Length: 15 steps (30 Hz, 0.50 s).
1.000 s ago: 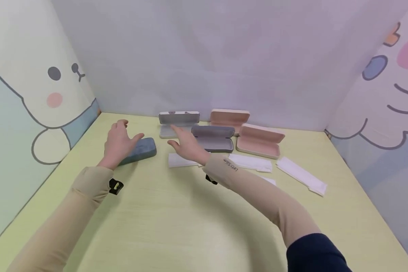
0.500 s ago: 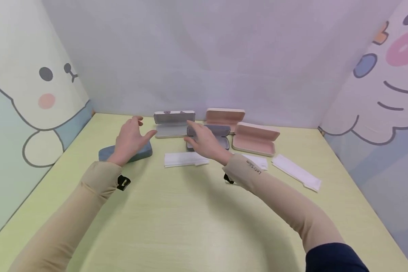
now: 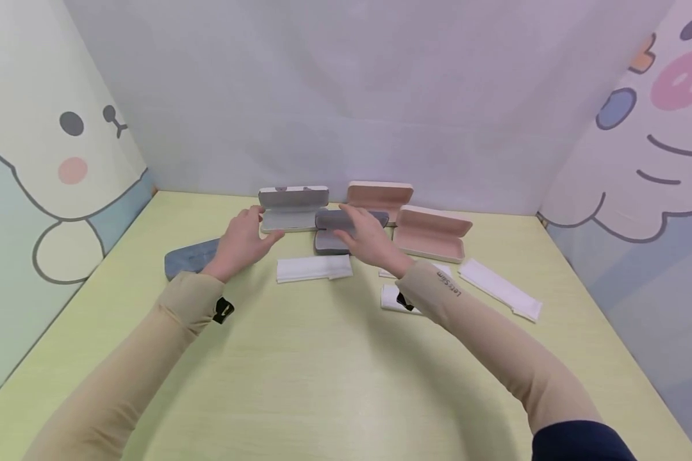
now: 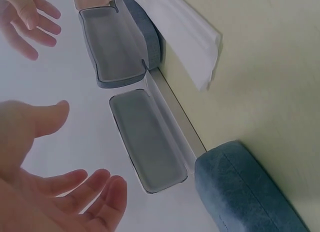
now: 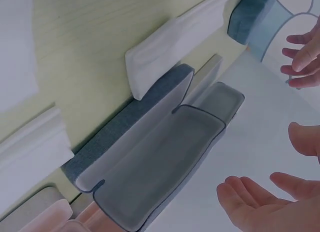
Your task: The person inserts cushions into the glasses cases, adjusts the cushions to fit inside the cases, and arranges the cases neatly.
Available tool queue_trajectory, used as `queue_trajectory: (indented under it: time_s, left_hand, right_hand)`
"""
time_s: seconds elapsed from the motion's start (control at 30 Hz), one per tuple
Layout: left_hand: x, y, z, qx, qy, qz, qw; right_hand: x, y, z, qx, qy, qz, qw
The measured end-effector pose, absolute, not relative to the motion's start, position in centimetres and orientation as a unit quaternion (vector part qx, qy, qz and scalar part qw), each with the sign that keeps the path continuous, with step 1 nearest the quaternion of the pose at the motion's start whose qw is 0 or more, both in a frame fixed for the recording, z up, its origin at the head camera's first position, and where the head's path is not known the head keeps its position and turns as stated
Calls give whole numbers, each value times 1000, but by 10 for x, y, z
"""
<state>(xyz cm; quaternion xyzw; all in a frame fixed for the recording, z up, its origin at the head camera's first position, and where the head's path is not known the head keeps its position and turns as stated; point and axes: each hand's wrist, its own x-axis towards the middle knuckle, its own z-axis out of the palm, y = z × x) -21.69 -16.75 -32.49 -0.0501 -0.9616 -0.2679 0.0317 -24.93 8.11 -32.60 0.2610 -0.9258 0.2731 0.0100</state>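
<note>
My left hand (image 3: pixel 242 246) hangs in the air with relaxed fingers and holds nothing. Beside and partly behind it lies a closed blue glasses case (image 3: pixel 190 257). My right hand (image 3: pixel 371 240) is raised with fingers loosely spread, nothing in it. In the head view it overlaps an open dark blue-grey glasses case (image 3: pixel 330 241). The right wrist view shows that case's grey lining (image 5: pixel 160 162) with the fingers apart from its lid. An open glasses case with a pale patterned lid edge (image 3: pixel 293 218) stands at the back, beyond the left hand's fingertips.
Two open pink glasses cases (image 3: pixel 429 237) stand right of centre toward the back. Several folded white cloths lie in front of the cases: one (image 3: pixel 314 268) at the middle, another (image 3: pixel 498 289) slanted at the right. A pale curtain (image 3: pixel 346 96) hangs behind the table (image 3: pixel 300 371).
Both hands have shifted to the right, away from the closed blue case on the left side. The right hand has moved from the pale case across to the dark one. The cases stay where they were.
</note>
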Motion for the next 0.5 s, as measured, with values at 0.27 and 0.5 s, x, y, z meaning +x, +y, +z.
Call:
queue_trajectory:
  time_s: [0.27, 0.5]
  left_hand:
    - [-224, -162, -343, -62, -968, -244, -4]
    - [-228, -155, -358, -69, -971, -227, -18]
  right_hand:
    - [-253, 94, -338, 253, -931, 262, -17]
    - [-252, 97, -351, 242, -935, 258, -32]
